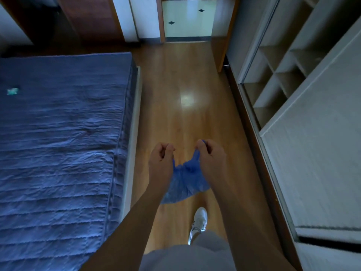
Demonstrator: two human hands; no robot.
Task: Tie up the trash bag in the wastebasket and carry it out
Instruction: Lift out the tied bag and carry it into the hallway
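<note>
Both hands are closed in pinch grips on a small blue trash bag (186, 180), held up in front of the body over the wooden floor (175, 85). Left hand (161, 156), at about 9 o'clock from the bag's neck, has its fingers curled shut on one gathered corner of the bag's top. Right hand (210, 153), at about 3 o'clock, has finger and thumb closed on the other corner, a tuft of blue plastic showing above the fingertips.

Between the two grips, the bag's mouth is drawn together, and a bunched spot at its middle looks like a knot being pulled tight, though the blur makes this uncertain. The bag's body hangs below the hands, looking light.

No wastebasket is in view, so the bag is already out of it. Tying seems to be under way or nearly finished. Carrying out is in progress: the person stands mid-stride, one white shoe (199, 222) forward, in the aisle between a blue bed (58, 143) at 9 o'clock and an open wardrobe (293, 75) at 2 o'clock. A doorway (187, 20) lies ahead at 12 o'clock, well apart from the hands. Leaving the room remains.
</note>
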